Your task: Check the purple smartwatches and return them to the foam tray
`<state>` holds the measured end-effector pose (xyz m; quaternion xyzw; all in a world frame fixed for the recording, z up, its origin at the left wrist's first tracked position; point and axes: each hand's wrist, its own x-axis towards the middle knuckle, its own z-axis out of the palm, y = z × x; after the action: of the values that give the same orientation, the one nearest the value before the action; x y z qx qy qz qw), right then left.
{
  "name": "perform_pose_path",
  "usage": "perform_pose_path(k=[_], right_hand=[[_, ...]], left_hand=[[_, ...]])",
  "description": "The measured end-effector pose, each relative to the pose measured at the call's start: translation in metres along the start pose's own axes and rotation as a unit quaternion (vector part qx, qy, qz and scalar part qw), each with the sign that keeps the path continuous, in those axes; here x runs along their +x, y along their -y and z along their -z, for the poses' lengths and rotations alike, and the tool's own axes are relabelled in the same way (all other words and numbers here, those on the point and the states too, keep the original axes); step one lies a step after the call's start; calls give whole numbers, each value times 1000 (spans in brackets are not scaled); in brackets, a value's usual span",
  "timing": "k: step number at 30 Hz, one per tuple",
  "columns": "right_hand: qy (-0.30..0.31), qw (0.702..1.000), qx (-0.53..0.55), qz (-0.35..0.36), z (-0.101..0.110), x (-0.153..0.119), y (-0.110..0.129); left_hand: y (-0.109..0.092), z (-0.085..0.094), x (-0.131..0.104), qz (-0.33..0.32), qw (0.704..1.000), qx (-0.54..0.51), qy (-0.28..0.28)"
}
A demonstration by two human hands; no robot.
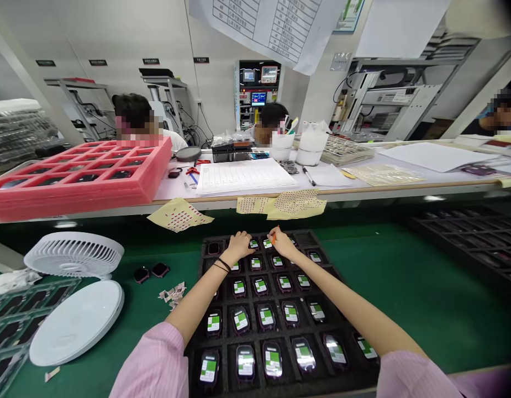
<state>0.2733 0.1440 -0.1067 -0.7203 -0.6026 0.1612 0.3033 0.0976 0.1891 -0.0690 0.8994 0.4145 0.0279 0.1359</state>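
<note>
**Watch units handled at far row of foam tray**

Watch units [267,317] are seated face up in pockets of the black foam tray [308,239]; the L hand [239,244] is placed over the tray's far row, fingers bent beside a unit; whether anything's gripped there can't be told; an orange tool [274,239] is pinched in the R hand [282,243], by a unit in the same row; two loose watches [159,270] are laid on the green worktop [388,287], L of the tray, w/ small pale tabs [172,294] nearer to it; handling (est.): units prob. light & rigid, w/ smooth, slippery, easily scratched faces; best held by the case sides, thumb vs. fingertips, w/ the green-white face kept untouched; foam prob. soft, so the tray's best lifted by opp. outer walls, kept level.
</note>
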Motion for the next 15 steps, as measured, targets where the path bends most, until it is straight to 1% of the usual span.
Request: perform_pose_path(k=[4, 8, 12, 15], right_hand=[[-6, 999, 49, -12, 0, 1, -5], [-8, 996, 88, -28, -3, 1, -7], [38, 991, 125, -38, -1, 5, -11], [78, 984, 152, -50, 2, 9, -16]], left_hand=[[5, -2, 9, 7, 1000, -28, -3], [7, -8, 6, 16, 996, -78, -45], [10, -7, -7, 5, 981, -167, -93], [14, -4, -18, -4, 959, -262, -110]])
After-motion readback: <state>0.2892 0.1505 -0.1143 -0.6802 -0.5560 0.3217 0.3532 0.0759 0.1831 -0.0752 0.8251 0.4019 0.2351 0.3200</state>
